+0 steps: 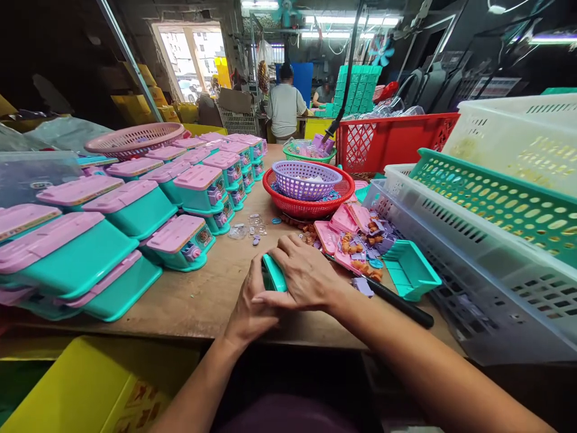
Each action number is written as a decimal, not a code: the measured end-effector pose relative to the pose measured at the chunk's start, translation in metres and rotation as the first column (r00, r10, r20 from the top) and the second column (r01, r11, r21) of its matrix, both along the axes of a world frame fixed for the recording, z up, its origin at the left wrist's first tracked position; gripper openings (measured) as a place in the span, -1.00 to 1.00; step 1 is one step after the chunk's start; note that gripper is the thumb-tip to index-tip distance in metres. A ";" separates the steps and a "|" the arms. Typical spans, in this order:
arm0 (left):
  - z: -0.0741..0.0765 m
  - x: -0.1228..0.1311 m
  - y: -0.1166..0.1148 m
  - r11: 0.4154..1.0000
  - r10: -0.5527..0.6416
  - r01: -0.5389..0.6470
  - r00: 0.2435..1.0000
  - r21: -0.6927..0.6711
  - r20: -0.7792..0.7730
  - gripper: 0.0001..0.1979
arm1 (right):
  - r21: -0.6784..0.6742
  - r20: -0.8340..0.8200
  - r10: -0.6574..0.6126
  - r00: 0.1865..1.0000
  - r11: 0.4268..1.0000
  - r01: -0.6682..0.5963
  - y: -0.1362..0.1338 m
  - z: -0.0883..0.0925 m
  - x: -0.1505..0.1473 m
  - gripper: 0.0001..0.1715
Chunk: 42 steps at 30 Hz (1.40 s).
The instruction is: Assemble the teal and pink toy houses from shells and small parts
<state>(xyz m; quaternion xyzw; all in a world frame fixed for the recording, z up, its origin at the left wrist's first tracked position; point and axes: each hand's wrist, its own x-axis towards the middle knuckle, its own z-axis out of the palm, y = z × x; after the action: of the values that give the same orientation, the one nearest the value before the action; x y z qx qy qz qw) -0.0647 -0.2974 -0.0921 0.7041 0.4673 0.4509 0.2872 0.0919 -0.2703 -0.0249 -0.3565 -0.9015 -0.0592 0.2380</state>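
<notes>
At the near edge of the worktop [198,297], the left hand [250,310] and right hand [309,276] clamp together on a teal toy part [272,274]; steady, even pressure from both seems best.

This is a small toy assembly workshop: rows of identical teal-and-pink toy cases [135,207] stack along the wooden surface [211,288], loose pink parts [347,237] lie heaped (unsorted), plastic baskets [311,195] and crates [496,210] crowd around, and another worker [285,108] stands beyond.
</notes>
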 end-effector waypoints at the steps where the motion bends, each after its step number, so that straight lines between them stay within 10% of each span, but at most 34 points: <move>1: 0.001 0.000 0.001 1.000 -0.011 0.011 1.000 -0.015 -0.013 -0.29 | 0.007 0.007 0.000 1.000 1.000 0.000 0.001 0.000 -0.001 -0.07; 10: 0.026 0.005 0.010 0.980 0.034 0.011 0.975 0.199 -0.218 -0.14 | 0.007 -0.217 0.110 0.970 0.994 -0.111 0.013 -0.009 0.013 -0.15; 16: 0.031 -0.027 0.009 0.990 -0.005 0.033 0.980 0.134 -0.201 0.34 | -0.352 -0.746 -0.304 0.592 0.935 0.037 0.003 -0.050 0.016 -0.14; 21: 0.004 -0.033 0.007 0.987 0.027 -0.030 0.999 -0.161 -0.022 -0.03 | -0.460 -0.531 -0.362 0.766 0.882 0.099 -0.002 -0.046 0.017 -0.25; 26: -0.012 -0.023 0.014 0.994 0.021 -0.018 0.999 -0.112 0.029 -0.05 | -0.171 -0.112 -0.077 0.991 0.984 0.057 -0.007 -0.008 -0.011 0.30; 32: -0.008 -0.024 0.017 0.998 0.014 -0.017 0.999 -0.062 -0.040 -0.60 | -0.197 0.176 0.027 0.984 0.980 0.008 0.005 -0.005 -0.045 0.22; 42: -0.012 -0.022 0.018 0.999 -0.037 0.039 0.997 -0.027 0.069 -0.56 | -0.192 0.231 0.012 0.973 0.981 0.033 0.009 -0.001 -0.045 -0.24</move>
<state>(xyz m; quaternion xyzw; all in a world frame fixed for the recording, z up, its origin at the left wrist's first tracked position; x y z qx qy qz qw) -0.0863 -0.2794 -0.1041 0.6928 0.4502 0.4626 0.3215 0.0466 -0.2608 -0.0258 -0.3733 -0.9227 -0.0134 0.0953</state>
